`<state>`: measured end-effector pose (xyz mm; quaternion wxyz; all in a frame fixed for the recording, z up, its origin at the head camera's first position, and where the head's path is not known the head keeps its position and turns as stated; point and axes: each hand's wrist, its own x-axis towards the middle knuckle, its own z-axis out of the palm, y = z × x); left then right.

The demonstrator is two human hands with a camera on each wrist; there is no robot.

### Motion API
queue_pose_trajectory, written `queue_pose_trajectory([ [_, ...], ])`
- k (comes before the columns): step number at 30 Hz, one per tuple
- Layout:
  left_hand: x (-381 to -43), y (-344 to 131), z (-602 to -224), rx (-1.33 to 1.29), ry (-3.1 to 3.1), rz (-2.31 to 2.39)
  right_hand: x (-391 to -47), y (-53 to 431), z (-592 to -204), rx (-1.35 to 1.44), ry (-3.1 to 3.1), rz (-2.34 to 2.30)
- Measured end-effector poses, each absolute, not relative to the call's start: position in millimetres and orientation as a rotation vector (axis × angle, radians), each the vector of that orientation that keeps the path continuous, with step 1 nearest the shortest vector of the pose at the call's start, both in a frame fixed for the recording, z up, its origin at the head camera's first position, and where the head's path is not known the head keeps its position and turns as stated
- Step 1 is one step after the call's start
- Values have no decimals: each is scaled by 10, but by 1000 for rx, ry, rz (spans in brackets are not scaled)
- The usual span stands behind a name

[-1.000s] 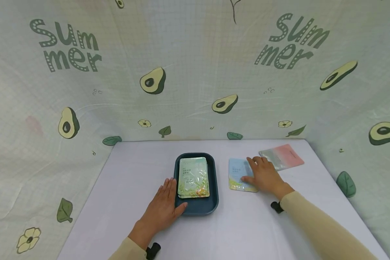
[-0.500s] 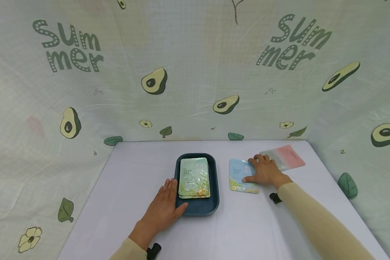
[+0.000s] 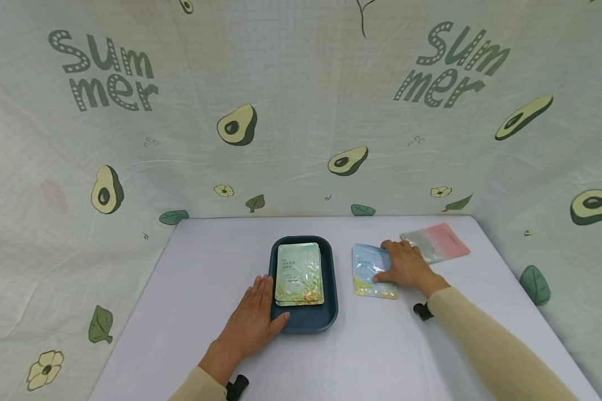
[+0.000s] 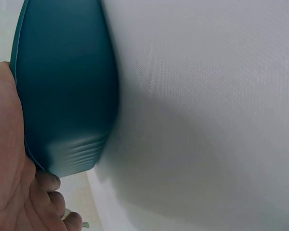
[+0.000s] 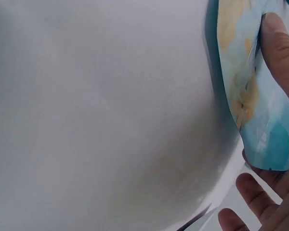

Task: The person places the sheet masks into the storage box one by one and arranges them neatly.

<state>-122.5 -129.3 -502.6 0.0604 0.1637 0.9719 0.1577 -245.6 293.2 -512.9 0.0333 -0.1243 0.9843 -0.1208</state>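
My right hand (image 3: 406, 266) pinches a light blue face mask sachet (image 3: 368, 273) by its right edge, thumb on top. In the right wrist view the sachet (image 5: 260, 106) bends under the thumb, with a finger beneath its edge. My left hand (image 3: 252, 317) lies with fingers straight along the left side of a dark blue tray (image 3: 308, 322), its thumb over the rim. In the left wrist view the palm (image 4: 7, 149) is against the wall of the tray (image 4: 67, 77). Green face mask sachets (image 3: 298, 273) lie stacked in the tray.
A pink and silver sachet (image 3: 438, 243) lies flat behind the right hand, near the far right corner of the white table (image 3: 231, 245). A printed cloth (image 3: 291, 111) hangs behind the table.
The right fingers have closed on the blue sachet, and its right side has bent up slightly. The left hand and the tray have stayed where they were.
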Motion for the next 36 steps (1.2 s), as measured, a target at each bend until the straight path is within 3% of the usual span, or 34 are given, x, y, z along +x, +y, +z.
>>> queue_pose_trajectory([
  [12, -1212, -1289, -5014, 488, 2945, 497, -2249, 2797, -5021, -414, 3101, -489],
  [25, -1222, -1291, -5004, 481, 2939, 487, -2058, 2738, -5004, -715, 3362, -619],
  [36, -1220, -1287, -5022, 495, 2952, 489, -2074, 2704, -4890, -222, 3048, -1128],
])
